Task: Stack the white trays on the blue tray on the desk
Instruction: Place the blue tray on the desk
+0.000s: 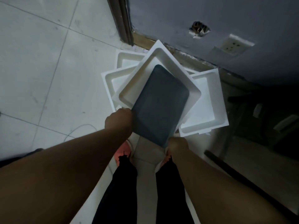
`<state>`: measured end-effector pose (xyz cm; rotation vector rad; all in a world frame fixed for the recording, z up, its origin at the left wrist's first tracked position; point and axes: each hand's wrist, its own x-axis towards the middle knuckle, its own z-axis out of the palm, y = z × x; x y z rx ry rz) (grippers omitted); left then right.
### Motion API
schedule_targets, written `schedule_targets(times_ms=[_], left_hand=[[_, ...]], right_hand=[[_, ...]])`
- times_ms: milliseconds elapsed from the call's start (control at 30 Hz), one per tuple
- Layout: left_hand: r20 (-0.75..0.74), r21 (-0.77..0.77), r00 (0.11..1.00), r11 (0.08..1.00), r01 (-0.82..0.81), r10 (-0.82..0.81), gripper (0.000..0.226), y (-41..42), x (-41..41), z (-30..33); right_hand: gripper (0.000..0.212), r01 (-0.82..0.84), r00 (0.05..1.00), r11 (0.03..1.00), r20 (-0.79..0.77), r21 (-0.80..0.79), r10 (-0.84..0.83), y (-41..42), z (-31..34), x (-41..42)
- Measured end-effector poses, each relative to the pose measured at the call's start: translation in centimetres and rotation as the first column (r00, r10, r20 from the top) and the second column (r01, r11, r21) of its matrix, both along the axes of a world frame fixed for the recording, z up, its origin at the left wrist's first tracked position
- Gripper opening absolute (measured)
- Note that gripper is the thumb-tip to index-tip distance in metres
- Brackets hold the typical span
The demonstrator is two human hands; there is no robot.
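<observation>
Hands: left hand (pixel 119 121) and right hand (pixel 177 145) each curl round a near edge of the blue tray (pixel 159 104), one per side, likely to keep it level.
Blue tray: tilted, its far end resting in the topmost white tray (pixel 142 83); probably being taken out to serve as the base.
White trays: loose, skewed heap on the tiled floor (pixel 40 62) by the wall (pixel 226 16), another white tray (pixel 208 101) at right.
Desk: not identifiable in view.
Stacking: not yet begun, I judge.

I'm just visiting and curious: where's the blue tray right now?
Mid-frame in the head view, the blue tray is gripped by both hands, above the white trays on the floor.
</observation>
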<state>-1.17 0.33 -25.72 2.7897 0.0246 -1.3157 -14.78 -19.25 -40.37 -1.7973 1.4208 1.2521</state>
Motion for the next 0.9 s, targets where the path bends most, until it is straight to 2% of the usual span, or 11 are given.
schedule_targets(times_ms=[33,67,100,200,300,367,433,467,600,667,900], left_hand=[[0.0,-0.006,1.0,1.0,-0.016,0.016,0.022,0.1,0.1,-0.2],[-0.013,-0.021,0.999,0.999,-0.03,0.03,0.023,0.3,0.2,-0.6],[-0.023,-0.039,0.999,0.998,-0.049,0.048,0.024,0.3,0.4,-0.6],[-0.063,-0.07,0.994,0.993,-0.093,0.088,0.029,0.3,0.9,-0.2],[-0.057,-0.113,0.994,0.989,-0.095,0.088,0.028,0.5,1.4,2.2],[-0.035,-0.15,0.997,0.986,-0.08,0.076,0.024,0.9,1.9,4.9],[-0.007,-0.174,0.999,0.983,-0.054,0.053,0.02,1.6,2.4,7.8],[0.01,-0.187,0.999,0.981,-0.042,0.045,0.019,2.1,2.7,9.3],[0.109,-0.26,0.994,0.966,0.009,0.02,0.01,4.2,3.9,17.2],[0.158,-0.326,0.987,0.945,0.016,0.038,0.007,5.4,4.0,21.0],[0.187,-0.525,0.955,0.845,-0.101,0.23,0.028,6.7,3.3,34.2]], right_hand=[[0.051,-0.115,0.993,0.993,0.017,0.034,0.114,0.5,1.6,1.1],[0.042,-0.081,0.997,0.997,-0.002,0.017,0.081,0.6,2.0,2.0],[0.036,-0.163,0.987,0.986,0.006,0.033,0.163,0.8,3.5,2.8],[0.038,-0.357,0.934,0.933,-0.004,0.052,0.357,0.4,5.4,3.0],[0.027,-0.224,0.974,0.973,0.003,0.057,0.224,1.1,8.3,2.6],[0.015,0.073,0.992,0.994,0.095,0.077,-0.08,1.3,10.8,2.2],[0.017,0.342,0.917,0.935,0.185,0.092,-0.353,1.5,12.6,1.7],[0.015,0.401,0.879,0.912,0.246,0.086,-0.41,1.6,14.5,1.8],[0.003,0.372,0.787,0.928,0.533,-0.01,-0.31,2.5,27.2,4.9],[0.009,0.368,0.733,0.928,0.632,-0.056,-0.253,2.2,31.9,6.1],[0.022,0.343,0.444,0.935,0.893,-0.093,-0.074,2.3,47.2,7.4]])
